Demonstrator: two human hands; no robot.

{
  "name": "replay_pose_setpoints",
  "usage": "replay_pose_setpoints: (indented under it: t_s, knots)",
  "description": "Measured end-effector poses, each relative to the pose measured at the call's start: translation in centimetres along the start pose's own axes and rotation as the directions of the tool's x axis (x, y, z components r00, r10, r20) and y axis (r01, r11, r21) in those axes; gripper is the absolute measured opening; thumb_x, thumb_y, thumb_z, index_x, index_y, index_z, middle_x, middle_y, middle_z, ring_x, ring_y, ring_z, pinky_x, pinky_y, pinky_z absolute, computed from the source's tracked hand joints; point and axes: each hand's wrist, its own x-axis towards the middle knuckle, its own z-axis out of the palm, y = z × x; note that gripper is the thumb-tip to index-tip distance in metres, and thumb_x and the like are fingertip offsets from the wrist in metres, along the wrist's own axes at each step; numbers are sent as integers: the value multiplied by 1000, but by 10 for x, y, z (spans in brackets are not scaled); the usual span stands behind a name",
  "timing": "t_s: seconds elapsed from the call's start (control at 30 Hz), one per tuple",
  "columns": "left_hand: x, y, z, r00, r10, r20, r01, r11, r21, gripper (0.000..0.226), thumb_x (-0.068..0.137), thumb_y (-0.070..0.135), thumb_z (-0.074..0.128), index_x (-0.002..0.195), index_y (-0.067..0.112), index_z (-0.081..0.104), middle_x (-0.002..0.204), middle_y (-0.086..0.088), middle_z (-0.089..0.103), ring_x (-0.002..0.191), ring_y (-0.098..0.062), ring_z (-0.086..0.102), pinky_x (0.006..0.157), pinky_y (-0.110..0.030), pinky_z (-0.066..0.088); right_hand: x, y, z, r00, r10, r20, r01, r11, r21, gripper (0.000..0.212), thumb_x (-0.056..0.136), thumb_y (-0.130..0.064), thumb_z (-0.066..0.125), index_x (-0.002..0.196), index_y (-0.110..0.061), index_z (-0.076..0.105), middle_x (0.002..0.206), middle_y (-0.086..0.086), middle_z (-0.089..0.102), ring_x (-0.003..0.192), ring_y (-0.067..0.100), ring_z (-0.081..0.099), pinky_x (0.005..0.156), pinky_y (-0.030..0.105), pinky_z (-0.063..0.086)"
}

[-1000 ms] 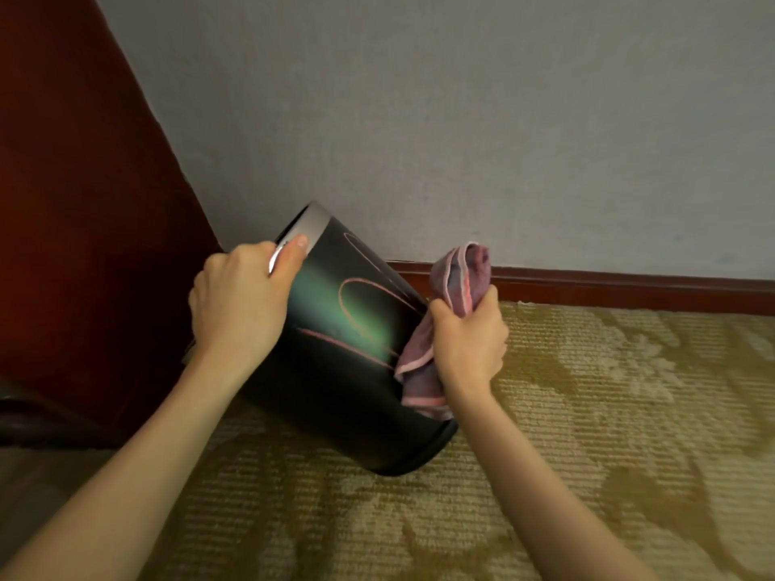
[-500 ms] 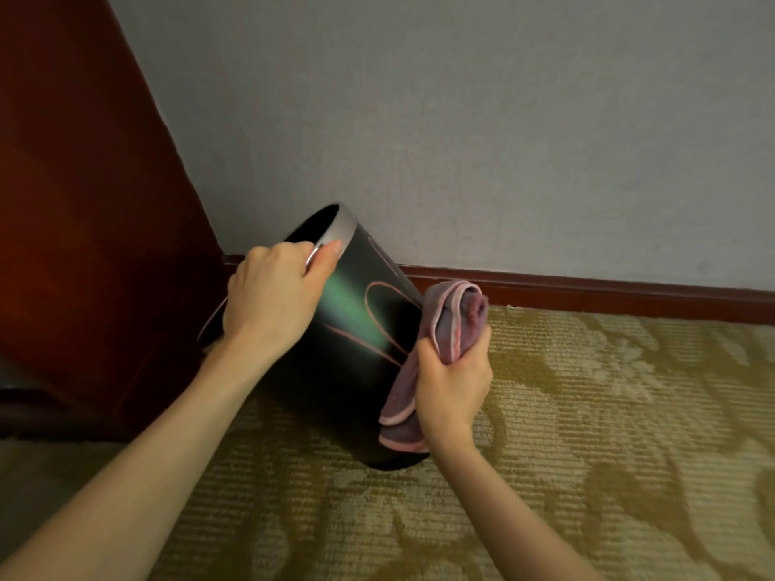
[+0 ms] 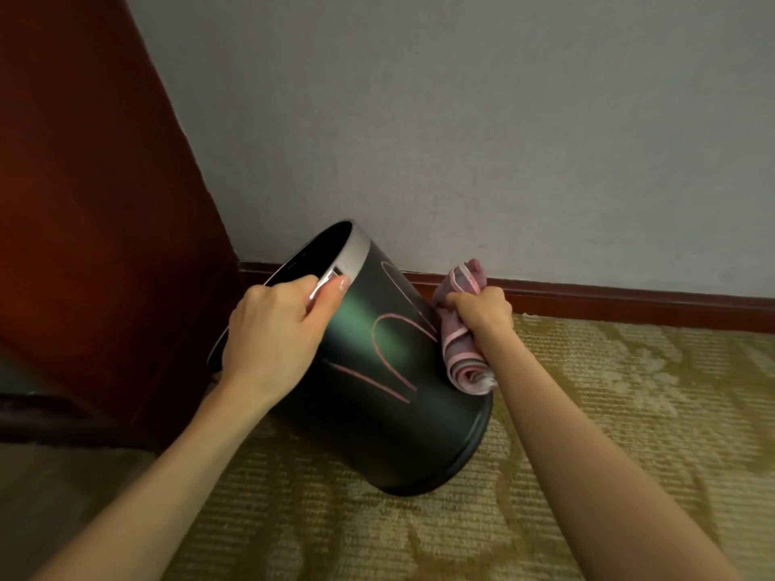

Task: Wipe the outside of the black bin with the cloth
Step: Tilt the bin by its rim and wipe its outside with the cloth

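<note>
Two hands are sharing the job — the left hand [image 3: 272, 329] is gripping the rim of the bin [image 3: 390, 421], fingers curled over the edge, thumb lying outside, tilting it on the carpet [image 3: 629, 413] by the wall [image 3: 461, 119]. It is looking light, stiff and slick, so the rim is likely the surest hold. The right hand [image 3: 482, 312] is clenching the soft, bunched cloth [image 3: 463, 366] against the bin's far side, arm reaching forward.
</note>
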Motion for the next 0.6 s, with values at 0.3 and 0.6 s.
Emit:
replay_pose_setpoints:
  t_s: [0.3,0.6]
  knots:
    - [-11,1,-1,996,-77,-47,79,995,53,57,91,56,36,49,16,33,42,-1,37,45,-32,44,46,-33,27,-12,19,0,996,2,-89,8,993,120,51,75,-33,67,117,-5,59,115,18,64,104,36,61,85,37,49]
    - [9,-2,4,987,-137,-85,143,987,76,55,93,52,36,52,15,40,55,-8,45,63,-34,48,56,-36,30,-92,22,19,935,-66,-349,167,949,267,25,78,-30,63,93,-16,49,97,7,62,96,34,59,78,36,39]
